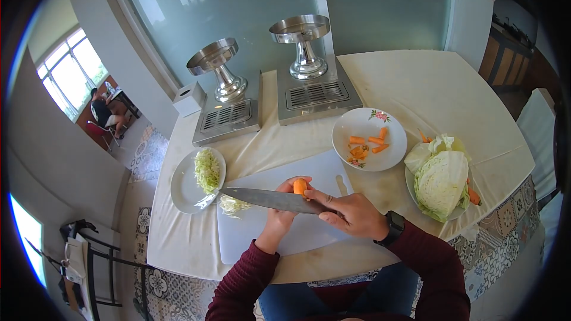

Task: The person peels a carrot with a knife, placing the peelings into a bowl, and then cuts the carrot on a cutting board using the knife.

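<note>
My left hand (279, 217) is closed around a piece of carrot (300, 186), its orange end pointing up. In my right hand (357, 214) is a large kitchen knife (270, 198), its blade stretching left across the front of my left hand, close to the carrot. Both hands are above a white cutting board (256, 244). Shredded cabbage (233, 205) lies on the board's left part, and more fills part of a white plate (181, 187) beside it. A flowered white bowl (372, 117) behind the board holds several carrot pieces (376, 141).
At the right, a cut cabbage (443, 181) rests on a plate with carrots (474, 196) beside it. Two metal stands (229, 116) (321, 95) and a white tissue box (189, 99) are at the back. A person (104, 110) sits far left. A black-framed chair (107, 255) stands near the table's left.
</note>
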`<state>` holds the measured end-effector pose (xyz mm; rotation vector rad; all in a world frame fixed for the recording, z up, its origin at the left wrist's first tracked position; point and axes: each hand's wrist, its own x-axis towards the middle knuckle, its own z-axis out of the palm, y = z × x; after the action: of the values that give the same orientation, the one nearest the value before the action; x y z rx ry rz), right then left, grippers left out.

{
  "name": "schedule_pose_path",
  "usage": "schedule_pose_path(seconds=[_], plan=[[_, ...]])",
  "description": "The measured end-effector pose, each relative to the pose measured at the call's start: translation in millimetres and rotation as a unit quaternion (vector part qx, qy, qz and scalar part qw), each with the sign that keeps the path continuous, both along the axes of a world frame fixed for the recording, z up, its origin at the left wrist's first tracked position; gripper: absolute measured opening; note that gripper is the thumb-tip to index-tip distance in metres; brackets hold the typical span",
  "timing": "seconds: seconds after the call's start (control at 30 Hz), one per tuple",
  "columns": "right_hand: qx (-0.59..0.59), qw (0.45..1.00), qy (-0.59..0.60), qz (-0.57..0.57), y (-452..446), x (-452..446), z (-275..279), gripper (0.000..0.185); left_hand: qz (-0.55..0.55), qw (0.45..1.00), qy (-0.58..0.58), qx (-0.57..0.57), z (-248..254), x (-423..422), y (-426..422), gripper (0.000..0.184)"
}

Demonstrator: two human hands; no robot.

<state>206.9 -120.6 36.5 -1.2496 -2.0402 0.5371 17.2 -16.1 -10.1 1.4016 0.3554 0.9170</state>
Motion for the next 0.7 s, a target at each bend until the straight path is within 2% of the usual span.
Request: schedule_pose_path(seconds=[0.1,0.2,0.3,0.4,0.43,0.53,0.57,0.7], plan=[[-0.036,0.998,0.050,0.006,-1,0,-1,0.057,0.006,1.000,-0.001,0.027,2,-1,-1,0.050],[-0.033,0.996,0.075,0.029,-1,2,0,0.056,0.019,0.998,0.048,0.035,8,-4,0,0.049],[-0.075,0.993,0.090,0.009,1,6,4,0.056,-0.030,0.994,-0.013,0.101,6,-4,-1,0.052],[-0.051,0.992,0.115,0.002,6,11,-3,0.052,-0.044,0.999,-0.004,0.001,11,-2,-6,0.055],[-0.047,0.990,0.135,-0.006,9,13,-8,0.051,-0.027,1.000,-0.008,-0.002,18,2,-9,0.063],[-0.018,0.979,0.204,-0.017,17,16,-20,0.050,-0.092,0.994,-0.044,-0.026,14,0,1,0.058],[-0.003,0.974,0.227,-0.012,19,19,-21,0.050,-0.102,0.993,-0.046,-0.041,14,0,1,0.061],[-0.052,0.984,0.172,0.014,15,26,-4,0.053,-0.130,0.984,-0.068,-0.105,15,2,2,0.061]])
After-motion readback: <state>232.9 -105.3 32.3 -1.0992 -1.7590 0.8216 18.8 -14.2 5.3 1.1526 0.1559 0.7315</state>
